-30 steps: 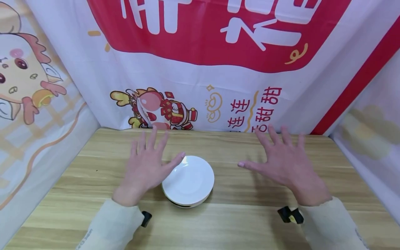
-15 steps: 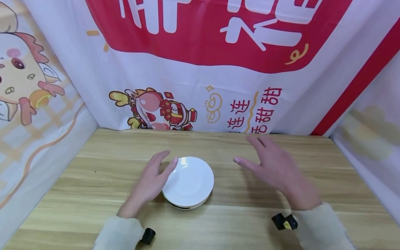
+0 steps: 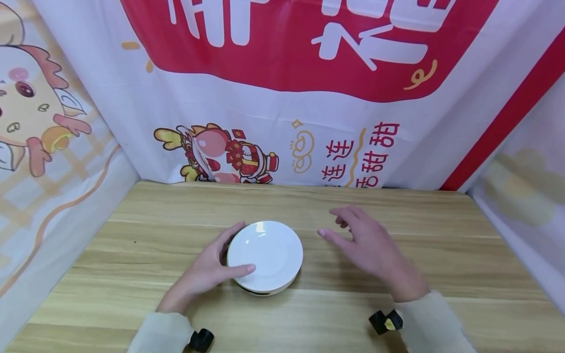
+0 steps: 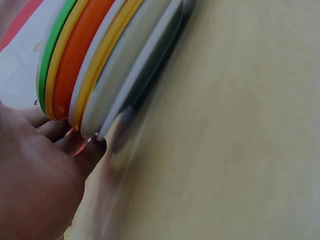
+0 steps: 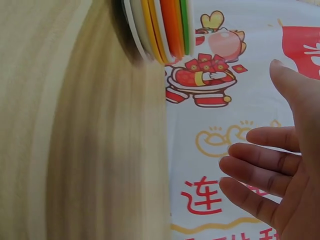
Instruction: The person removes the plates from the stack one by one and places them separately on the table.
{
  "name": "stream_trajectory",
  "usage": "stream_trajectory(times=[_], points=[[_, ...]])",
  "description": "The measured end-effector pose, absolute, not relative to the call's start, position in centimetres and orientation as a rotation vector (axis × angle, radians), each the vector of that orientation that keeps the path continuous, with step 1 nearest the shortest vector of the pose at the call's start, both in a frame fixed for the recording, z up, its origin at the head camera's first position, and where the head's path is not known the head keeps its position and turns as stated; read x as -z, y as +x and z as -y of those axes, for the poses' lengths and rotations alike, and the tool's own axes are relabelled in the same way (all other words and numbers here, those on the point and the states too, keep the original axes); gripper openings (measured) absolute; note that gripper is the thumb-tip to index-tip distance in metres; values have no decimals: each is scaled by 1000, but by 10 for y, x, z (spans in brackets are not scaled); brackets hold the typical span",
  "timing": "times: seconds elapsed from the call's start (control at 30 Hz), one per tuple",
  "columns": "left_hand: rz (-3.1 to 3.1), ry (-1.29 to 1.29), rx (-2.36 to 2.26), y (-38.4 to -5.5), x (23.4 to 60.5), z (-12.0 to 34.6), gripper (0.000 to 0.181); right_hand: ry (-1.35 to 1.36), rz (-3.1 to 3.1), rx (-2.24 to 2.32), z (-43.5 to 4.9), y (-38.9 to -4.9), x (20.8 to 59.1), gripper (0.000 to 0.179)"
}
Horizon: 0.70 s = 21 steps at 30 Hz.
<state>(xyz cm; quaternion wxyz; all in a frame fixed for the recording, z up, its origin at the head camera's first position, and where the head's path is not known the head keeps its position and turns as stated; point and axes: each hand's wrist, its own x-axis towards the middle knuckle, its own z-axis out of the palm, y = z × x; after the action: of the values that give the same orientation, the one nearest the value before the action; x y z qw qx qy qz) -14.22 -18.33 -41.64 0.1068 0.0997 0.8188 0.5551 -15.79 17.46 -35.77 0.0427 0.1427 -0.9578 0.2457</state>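
Note:
A stack of round plates stands on the wooden table (image 3: 282,323), a shiny white plate (image 3: 271,260) on top. From the side, the left wrist view shows green, yellow, orange and white edges of the stacked plates (image 4: 77,60). My left hand (image 3: 207,272) holds the stack at its left side: the thumb lies over the top plate's rim and the fingers reach round the far left edge. Apart from the stack, to its right, my right hand (image 3: 368,245) hovers over the table with thumb spread and fingers slightly bent. Nothing is in it.
A white cloth (image 3: 273,113) with red print hangs along the table's back edge. Printed cloth (image 3: 48,196) closes the left side and pale cloth (image 3: 525,191) the right. Small black devices sit at both wrists, the right one (image 3: 386,322) with a yellow spot.
Both hands were spread wide above the table. The left has come down and taken hold of the plate stack; the right has moved left towards it, fingers bending. The stack has stayed put.

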Motion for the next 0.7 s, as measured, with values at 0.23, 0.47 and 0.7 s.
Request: stream_trajectory(times=[0.23,0.47,0.7], points=[[-2363,378,-1631,-135,425,189,124,469,2865,-1055,-161,-161,375,64],[-2203,465,-1734,-134,432,193,135,365,2807,-1367,-150,-159,390,49],[-2144,539,-1715,-137,432,200,139,309,2788,-1512,-142,-159,396,37]])
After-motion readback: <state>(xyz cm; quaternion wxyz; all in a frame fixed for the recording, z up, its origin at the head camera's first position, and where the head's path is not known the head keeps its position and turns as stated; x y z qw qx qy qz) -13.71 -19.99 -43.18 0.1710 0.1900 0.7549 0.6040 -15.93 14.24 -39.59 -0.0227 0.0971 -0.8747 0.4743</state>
